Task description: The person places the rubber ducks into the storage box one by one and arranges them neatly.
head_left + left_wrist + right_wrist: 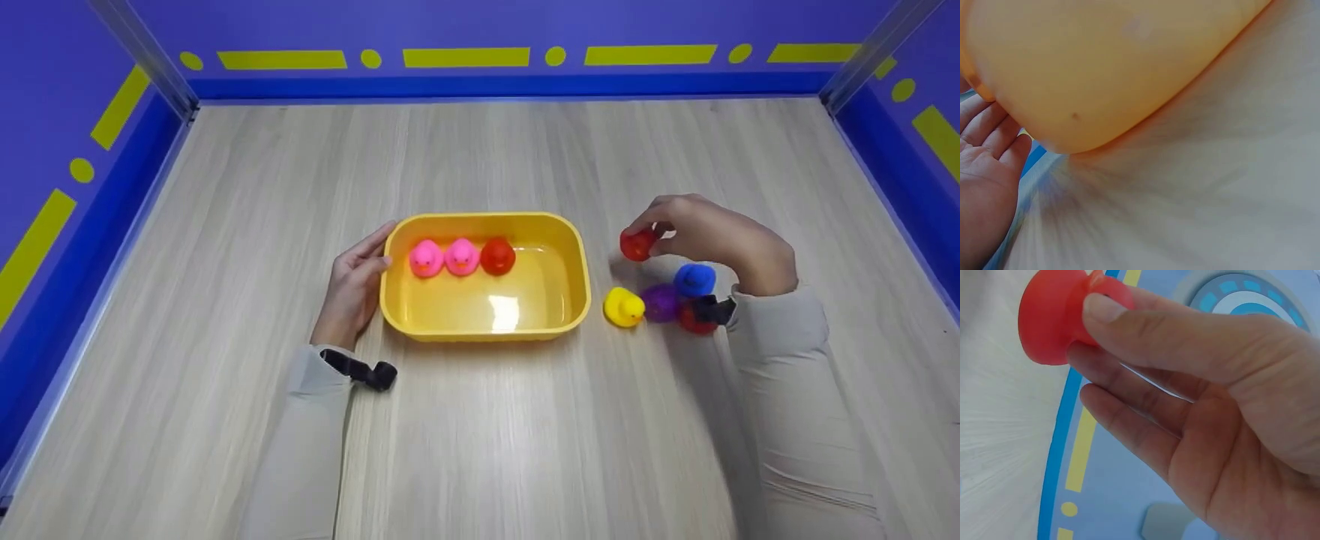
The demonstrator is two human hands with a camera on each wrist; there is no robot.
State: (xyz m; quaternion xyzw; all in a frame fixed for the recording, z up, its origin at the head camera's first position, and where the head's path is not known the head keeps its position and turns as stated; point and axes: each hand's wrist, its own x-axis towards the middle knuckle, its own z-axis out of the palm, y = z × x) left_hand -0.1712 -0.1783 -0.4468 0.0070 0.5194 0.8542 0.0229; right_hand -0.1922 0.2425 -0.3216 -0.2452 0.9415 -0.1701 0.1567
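Observation:
My right hand (pixel 712 229) pinches a red rubber duck (pixel 1050 315) between thumb and fingertips, held above the table right of the yellow basin (pixel 480 335). In the right wrist view the lower fingers of that hand extend below the duck. My left hand (pixel 354 289) rests against the basin's left end, its fingers fairly straight along the outer wall and the thumb at the rim. Inside the basin, along its far side, two pink ducks (pixel 426 259) and a red duck (pixel 498 257) stand in a row from the left.
Beneath my right hand and wrist, a yellow duck (pixel 622 307), a purple duck (pixel 660 304), a blue duck (pixel 694 279) and another red piece (pixel 697 321) sit close together on the wooden table (pixel 487 420). Blue walls (pixel 510 86) with yellow markings border the table.

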